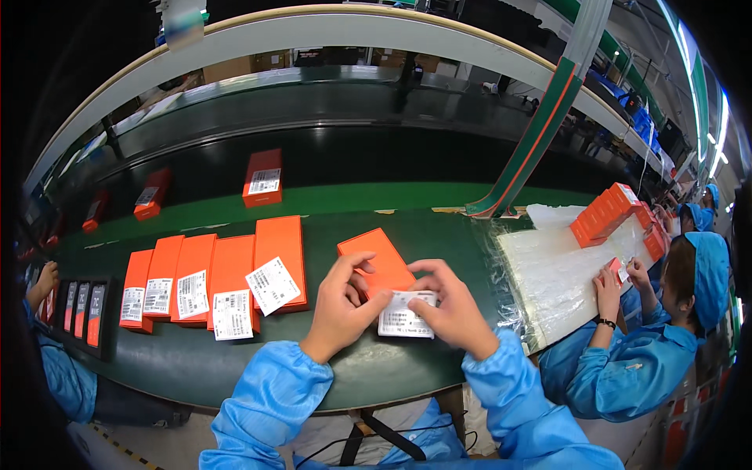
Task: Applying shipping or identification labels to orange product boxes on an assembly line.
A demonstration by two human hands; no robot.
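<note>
An orange box (379, 257) lies tilted on the green bench in front of me, between my two hands. Over its near end is a white printed label (401, 317). My left hand (341, 307) is closed at the box's left side, its fingers curled and its thumb against the near edge beside the label. With thumb and bent fingers, my right hand (454, 305) grips the label's right part at the box's near right corner. To the left stands a row of several orange boxes (236, 266); white labels (272, 285) sit on their near ends, some askew and overhanging.
Beyond a green strip, a dark conveyor (345, 160) carries spaced orange boxes (263, 177). A green post (533, 141) rises right of centre. A co-worker (627, 352) handles a box beside a plastic-covered surface (540, 274). A black tray (84, 317) and another person's hand (47, 280) are left.
</note>
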